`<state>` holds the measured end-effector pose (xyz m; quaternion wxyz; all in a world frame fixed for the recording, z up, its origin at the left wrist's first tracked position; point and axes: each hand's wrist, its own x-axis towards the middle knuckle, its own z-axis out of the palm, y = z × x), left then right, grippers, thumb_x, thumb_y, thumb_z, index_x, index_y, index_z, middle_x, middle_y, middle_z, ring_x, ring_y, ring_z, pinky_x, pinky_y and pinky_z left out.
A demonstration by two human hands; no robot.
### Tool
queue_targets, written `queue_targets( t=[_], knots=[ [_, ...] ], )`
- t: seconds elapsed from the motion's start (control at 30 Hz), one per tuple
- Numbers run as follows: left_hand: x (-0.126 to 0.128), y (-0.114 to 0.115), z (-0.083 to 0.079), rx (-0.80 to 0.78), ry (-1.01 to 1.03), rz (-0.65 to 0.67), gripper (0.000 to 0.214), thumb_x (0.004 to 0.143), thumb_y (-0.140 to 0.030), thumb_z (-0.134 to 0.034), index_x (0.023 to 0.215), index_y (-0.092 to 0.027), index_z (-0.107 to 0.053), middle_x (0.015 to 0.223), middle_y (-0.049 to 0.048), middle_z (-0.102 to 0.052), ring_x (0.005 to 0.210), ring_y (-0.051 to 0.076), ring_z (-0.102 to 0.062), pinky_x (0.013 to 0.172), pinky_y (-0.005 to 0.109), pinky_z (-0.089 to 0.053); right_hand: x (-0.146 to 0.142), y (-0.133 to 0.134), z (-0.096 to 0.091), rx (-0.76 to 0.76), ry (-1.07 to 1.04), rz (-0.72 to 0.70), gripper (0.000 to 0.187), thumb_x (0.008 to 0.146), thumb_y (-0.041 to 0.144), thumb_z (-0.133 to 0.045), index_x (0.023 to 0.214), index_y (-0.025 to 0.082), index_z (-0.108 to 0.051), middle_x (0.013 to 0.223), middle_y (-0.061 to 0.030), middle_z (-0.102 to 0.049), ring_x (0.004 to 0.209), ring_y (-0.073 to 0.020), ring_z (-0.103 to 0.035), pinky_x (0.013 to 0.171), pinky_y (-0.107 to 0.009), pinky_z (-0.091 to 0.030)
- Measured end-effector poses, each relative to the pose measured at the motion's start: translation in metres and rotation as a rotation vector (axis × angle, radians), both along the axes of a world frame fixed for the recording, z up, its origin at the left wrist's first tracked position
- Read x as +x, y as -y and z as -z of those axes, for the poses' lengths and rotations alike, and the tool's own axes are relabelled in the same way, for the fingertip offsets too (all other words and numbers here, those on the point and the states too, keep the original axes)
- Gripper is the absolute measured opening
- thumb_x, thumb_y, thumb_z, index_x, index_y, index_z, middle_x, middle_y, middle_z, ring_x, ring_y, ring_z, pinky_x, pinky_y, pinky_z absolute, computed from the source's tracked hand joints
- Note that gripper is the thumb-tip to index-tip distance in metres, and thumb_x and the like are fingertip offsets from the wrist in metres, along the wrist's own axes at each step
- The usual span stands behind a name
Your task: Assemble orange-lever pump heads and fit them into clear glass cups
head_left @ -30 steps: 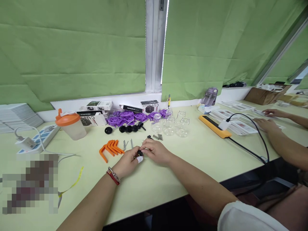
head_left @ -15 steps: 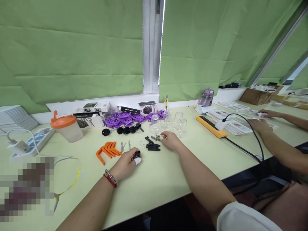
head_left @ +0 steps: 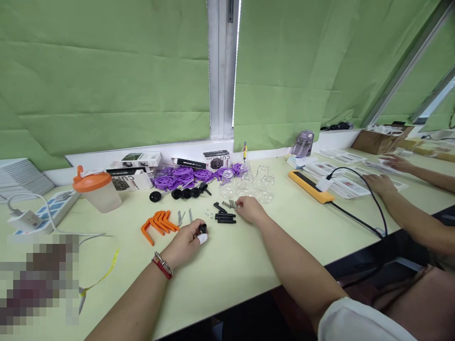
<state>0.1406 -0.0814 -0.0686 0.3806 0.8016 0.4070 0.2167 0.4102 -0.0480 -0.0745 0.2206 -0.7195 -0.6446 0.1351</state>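
Left hand point(head_left: 185, 242) in a pinch on a black plastic cap point(head_left: 202, 228) — right hand point(head_left: 250, 210) at coiled wire springs point(head_left: 230, 204), grip unclear.

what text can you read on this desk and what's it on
"CUP", large letters, on the white box beside the orange-lidded shaker.
Lettering on the black-fronted box at the sill: too small to read.
The printed sheets at right: blurred.
On the black part in the left hand: none.

Red bracelet point(head_left: 162, 265) (left wrist), white sleeve point(head_left: 355, 322)
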Motion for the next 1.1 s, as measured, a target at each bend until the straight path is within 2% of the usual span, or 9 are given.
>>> queue_targets(
  t=[0.17, 0.27, 0.43, 0.57, 0.63, 0.73, 0.87, 0.97, 1.1],
  knots=[
    [-0.001, -0.001, 0.001, -0.002, 0.000, 0.000, 0.015, 0.084, -0.033, -0.048, 0.092, -0.021, -0.051, 0.081, 0.0015, -0.060, 0.071, 0.016, -0.053, 0.064, 0.027, -0.040, -0.007, -0.001, -0.004, -0.055, 0.031, 0.111, 0.014, 0.080, 0.028, -0.059, 0.081, 0.016, -0.066, 0.086, -0.0104, -0.066, 0.075, -0.0196, -0.061, 0.057, -0.026, -0.038],
    [0.000, -0.001, 0.002, -0.004, 0.007, 0.004, 0.016, 0.084, -0.034, -0.048, 0.092, -0.021, -0.052, 0.080, 0.0013, -0.060, 0.070, 0.016, -0.052, 0.063, 0.027, -0.039, -0.010, -0.002, -0.004, -0.052, 0.060, 0.156, 0.014, 0.079, 0.022, -0.058, 0.089, 0.016, -0.065, 0.091, -0.0127, -0.065, 0.079, -0.0221, -0.061, 0.059, -0.028, -0.039],
    [0.000, 0.000, 0.001, 0.008, 0.006, 0.008, 0.015, 0.084, -0.034, -0.048, 0.092, -0.021, -0.051, 0.080, 0.0010, -0.059, 0.070, 0.016, -0.052, 0.063, 0.027, -0.039, -0.008, 0.001, -0.005, -0.059, 0.096, 0.141, 0.034, 0.072, 0.010, -0.058, 0.105, 0.017, -0.062, 0.098, -0.0146, -0.064, 0.084, -0.0245, -0.061, 0.061, -0.029, -0.040],
    [0.000, 0.000, 0.001, 0.022, -0.003, 0.004, 0.015, 0.084, -0.034, -0.048, 0.091, -0.021, -0.051, 0.079, 0.0004, -0.058, 0.069, 0.015, -0.050, 0.062, 0.026, -0.039, -0.005, 0.005, -0.010, 0.001, 0.041, 0.097, 0.042, 0.071, 0.009, -0.058, 0.112, 0.016, -0.062, 0.088, -0.0117, -0.065, 0.081, -0.0228, -0.060, 0.065, -0.029, -0.042],
    [0.001, 0.000, 0.001, 0.021, -0.006, -0.001, 0.015, 0.084, -0.034, -0.049, 0.091, -0.021, -0.051, 0.078, 0.0002, -0.058, 0.067, 0.015, -0.050, 0.061, 0.026, -0.038, -0.010, 0.007, -0.011, 0.136, -0.088, 0.027, 0.046, 0.074, 0.011, -0.054, 0.120, 0.017, -0.059, 0.080, -0.0069, -0.064, 0.075, -0.0185, -0.059, 0.067, -0.028, -0.044],
    [0.001, 0.001, -0.001, 0.024, -0.005, -0.006, 0.015, 0.083, -0.034, -0.049, 0.090, -0.020, -0.052, 0.074, -0.0005, -0.056, 0.065, 0.015, -0.049, 0.060, 0.026, -0.038, -0.029, 0.013, -0.009, 0.311, -0.423, -0.178, 0.046, 0.081, 0.019, -0.047, 0.127, 0.019, -0.054, 0.080, -0.0014, -0.059, 0.062, -0.0111, -0.055, 0.063, -0.025, -0.046],
    [0.002, 0.002, -0.004, 0.052, 0.002, 0.005, 0.015, 0.083, -0.032, -0.048, 0.091, -0.020, -0.052, 0.072, -0.0012, -0.054, 0.065, 0.015, -0.048, 0.061, 0.026, -0.038, -0.067, 0.028, -0.007, 0.298, -0.771, -0.464, 0.039, 0.086, 0.026, -0.045, 0.124, 0.019, -0.050, 0.084, -0.0003, -0.052, 0.057, -0.0076, -0.055, 0.056, -0.023, -0.047],
    [0.003, 0.002, -0.005, 0.067, 0.007, 0.014, 0.015, 0.082, -0.029, -0.048, 0.093, -0.020, -0.051, 0.074, -0.0007, -0.054, 0.066, 0.015, -0.049, 0.062, 0.026, -0.039, -0.084, 0.040, -0.011, 0.349, -0.736, -0.581, 0.033, 0.087, 0.024, -0.047, 0.119, 0.020, -0.050, 0.085, -0.0011, -0.053, 0.066, -0.0091, -0.055, 0.063, -0.024, -0.047],
    [0.004, 0.002, -0.005, 0.068, 0.006, 0.008, 0.012, 0.082, -0.028, -0.047, 0.090, -0.019, -0.051, 0.073, -0.0001, -0.053, 0.065, 0.015, -0.048, 0.061, 0.027, -0.038, -0.089, 0.047, -0.012, 0.372, -0.567, -0.641, 0.030, 0.087, 0.020, -0.047, 0.117, 0.020, -0.052, 0.087, -0.0026, -0.057, 0.076, -0.0120, -0.054, 0.072, -0.026, -0.046]
  ],
)
